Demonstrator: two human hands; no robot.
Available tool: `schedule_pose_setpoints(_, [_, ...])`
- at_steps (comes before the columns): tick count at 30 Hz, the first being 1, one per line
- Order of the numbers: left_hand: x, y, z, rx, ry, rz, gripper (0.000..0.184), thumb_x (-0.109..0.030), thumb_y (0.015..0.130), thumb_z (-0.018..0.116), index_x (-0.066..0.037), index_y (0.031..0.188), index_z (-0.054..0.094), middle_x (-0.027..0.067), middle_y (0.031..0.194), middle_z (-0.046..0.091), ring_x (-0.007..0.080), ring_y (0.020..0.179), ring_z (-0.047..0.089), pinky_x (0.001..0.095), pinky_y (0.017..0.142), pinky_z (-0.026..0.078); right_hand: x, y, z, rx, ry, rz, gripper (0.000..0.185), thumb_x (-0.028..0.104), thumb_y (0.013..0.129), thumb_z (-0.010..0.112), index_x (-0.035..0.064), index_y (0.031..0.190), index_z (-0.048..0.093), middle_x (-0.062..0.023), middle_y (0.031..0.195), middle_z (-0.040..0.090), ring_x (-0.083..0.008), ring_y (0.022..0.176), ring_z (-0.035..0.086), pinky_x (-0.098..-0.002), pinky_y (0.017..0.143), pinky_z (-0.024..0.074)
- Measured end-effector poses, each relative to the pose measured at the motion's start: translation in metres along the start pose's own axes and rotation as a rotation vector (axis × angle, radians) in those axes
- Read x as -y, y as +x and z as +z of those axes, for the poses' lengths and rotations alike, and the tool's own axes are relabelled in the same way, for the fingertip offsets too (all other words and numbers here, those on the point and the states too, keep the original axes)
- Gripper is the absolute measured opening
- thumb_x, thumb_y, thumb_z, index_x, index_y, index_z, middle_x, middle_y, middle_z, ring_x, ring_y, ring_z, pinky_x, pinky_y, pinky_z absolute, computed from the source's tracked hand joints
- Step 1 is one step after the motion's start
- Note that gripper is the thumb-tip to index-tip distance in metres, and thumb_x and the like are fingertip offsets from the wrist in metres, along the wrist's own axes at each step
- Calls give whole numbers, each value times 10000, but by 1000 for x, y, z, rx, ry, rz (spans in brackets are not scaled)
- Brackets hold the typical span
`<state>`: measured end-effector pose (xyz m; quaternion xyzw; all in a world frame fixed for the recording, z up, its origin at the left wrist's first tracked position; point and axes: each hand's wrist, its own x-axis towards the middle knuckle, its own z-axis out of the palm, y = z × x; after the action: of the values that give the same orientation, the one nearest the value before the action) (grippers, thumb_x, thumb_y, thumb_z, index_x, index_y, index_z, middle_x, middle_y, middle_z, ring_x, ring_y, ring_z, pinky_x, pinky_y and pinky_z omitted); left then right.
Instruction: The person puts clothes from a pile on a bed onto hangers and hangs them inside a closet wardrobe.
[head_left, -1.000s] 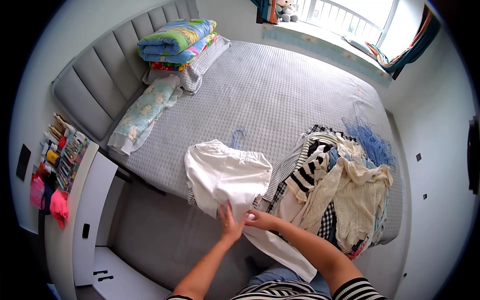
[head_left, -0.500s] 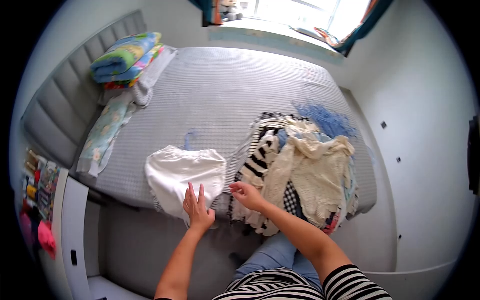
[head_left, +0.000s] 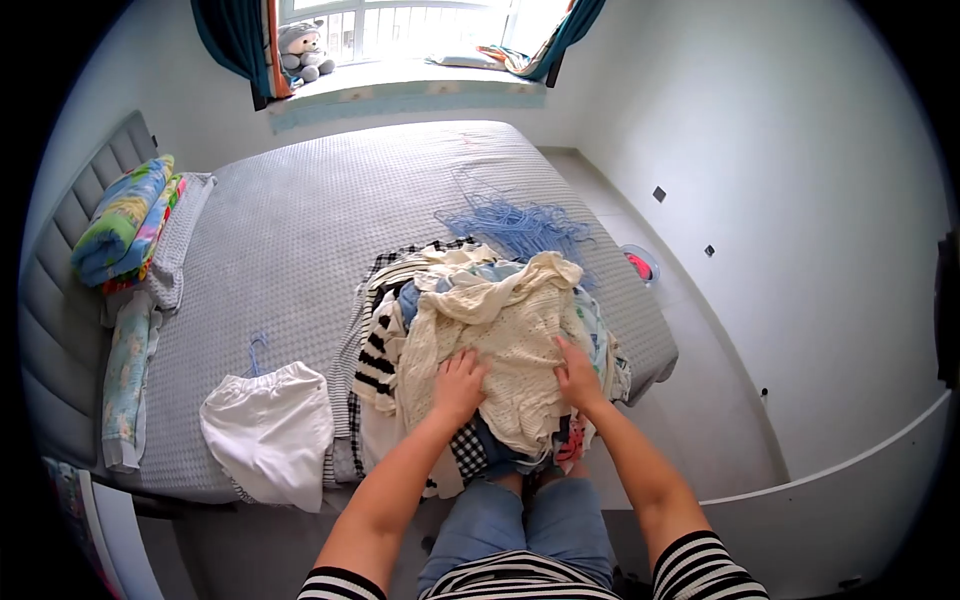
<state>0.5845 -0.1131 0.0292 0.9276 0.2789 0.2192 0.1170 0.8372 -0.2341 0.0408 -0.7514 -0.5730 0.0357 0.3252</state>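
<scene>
Head view: cream top (head_left: 510, 345) lies on clothes pile (head_left: 380, 340) on bed (head_left: 290, 220), apparently being handled. Left hand (head_left: 461, 386) loosely open on it, right hand (head_left: 578, 377) part-curled at its side, grip unclear; lifting needs fingers closed.

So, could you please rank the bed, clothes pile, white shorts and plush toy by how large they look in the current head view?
Largest to smallest, as they appear:
1. Bed
2. Clothes pile
3. White shorts
4. Plush toy
</scene>
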Motion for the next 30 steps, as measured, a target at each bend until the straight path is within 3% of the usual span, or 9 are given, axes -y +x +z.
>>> schedule_pose_setpoints(5, [18,13,26,-40,-168,-6,331,-152,768,742,-101,1069,615,107,1163,626,323,1152,555,479,1038,396,21,17,-8,18,-324,-143,416,93,778,693,66,1183,606,-171,1386,514,-360,1267,492,-505,1103,323])
schedule_pose_setpoints(11, [-26,-4,-37,97,-577,-82,179,-118,869,604,-52,1033,571,187,913,631,387,915,603,453,865,455,30,40,-25,245,-234,-502,175,223,828,619,65,902,605,-150,985,663,-326,1024,612,-501,1031,388])
schedule_pose_setpoints(14, [-27,-23,-41,221,-552,-157,221,-215,883,570,-49,1029,585,193,889,633,383,858,604,442,739,456,35,29,-50,514,-199,-202,248,298,854,567,51,857,584,-152,795,645,-368,865,624,-498,886,469])
schedule_pose_setpoints(17, [-27,-37,-55,439,-529,-160,287,-307,851,559,-49,959,623,195,905,659,403,876,620,457,761,478,36,-2,-71,691,-227,-244,283,303,871,537,26,908,580,-218,816,633,-402,796,619,-504,711,477])
schedule_pose_setpoints(21, [-34,-54,-49,894,-658,-102,346,-331,886,636,-41,1076,627,107,893,661,236,821,640,355,769,494,38,-59,-73,1208,128,9,232,262,874,605,40,939,587,-175,827,646,-395,798,624,-479,718,491])
schedule_pose_setpoints(23, [-50,-52,-54,718,-734,-213,384,-320,871,691,-61,1145,619,97,870,645,204,836,623,335,788,488,52,-75,-81,1485,440,257,225,244,860,664,49,950,596,-149,825,655,-381,800,630,-458,743,497])
schedule_pose_setpoints(26, [-76,-40,-52,310,-529,-274,526,-324,795,793,-89,1221,593,131,1066,621,261,999,622,372,856,502,41,-77,-75,746,585,81,261,233,830,729,64,1002,628,-105,928,666,-309,821,650,-403,730,506])
schedule_pose_setpoints(28, [-92,-37,-41,7,-346,-174,509,-315,793,799,-96,1204,592,120,1194,583,270,1055,604,392,881,503,44,-66,-77,146,100,-137,379,250,818,733,93,1136,601,-93,1111,630,-302,896,646,-393,751,506])
schedule_pose_setpoints(30, [-94,-35,-24,4,-167,-188,492,-249,752,797,-101,1177,598,130,1300,519,331,1112,573,416,903,503,37,-59,-73,-13,-148,-227,376,195,826,709,85,1165,589,-121,1127,627,-332,966,634,-407,812,503])
